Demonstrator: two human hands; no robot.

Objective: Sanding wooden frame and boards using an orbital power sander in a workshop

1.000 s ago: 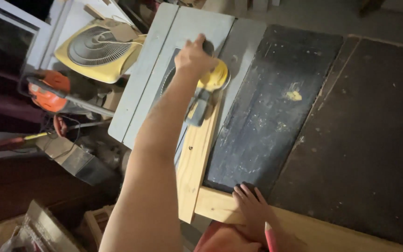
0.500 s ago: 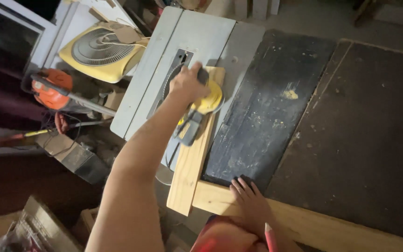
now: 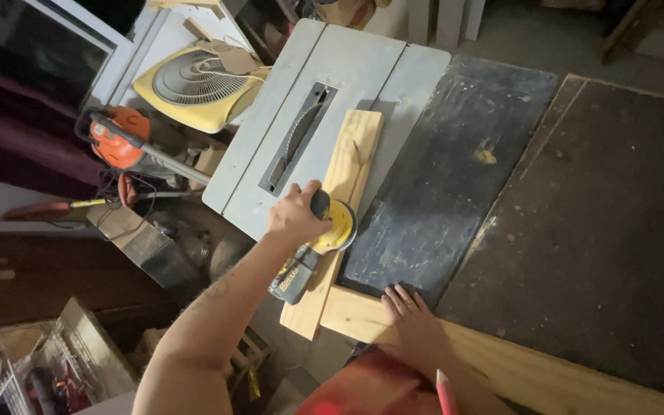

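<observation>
Your left hand (image 3: 295, 215) is closed around the top of a yellow sander (image 3: 330, 225), just left of the frame's centre. The sander's round pad sits flat on a pale wooden board (image 3: 355, 154), which runs from upper centre down toward the lower centre of the frame. A dark battery block hangs off the sander's lower end, toward your forearm.

Your right hand (image 3: 416, 327) lies open and flat, fingers spread, in the lower centre. It presses on a second wooden board (image 3: 516, 373) that meets the first at a right angle and runs off to the lower right. It grips nothing, and its fingertips reach onto the black panel (image 3: 447, 177) beside the boards.

The first board rests partly on the grey saw counter (image 3: 324, 69), whose toothed blade (image 3: 297, 134) shows in its slot just left of the board. A yellow fan (image 3: 194, 84) lies at the upper left, with an orange power tool (image 3: 117, 138) below it. A red pencil tip (image 3: 444, 388) shows at the bottom edge.
</observation>
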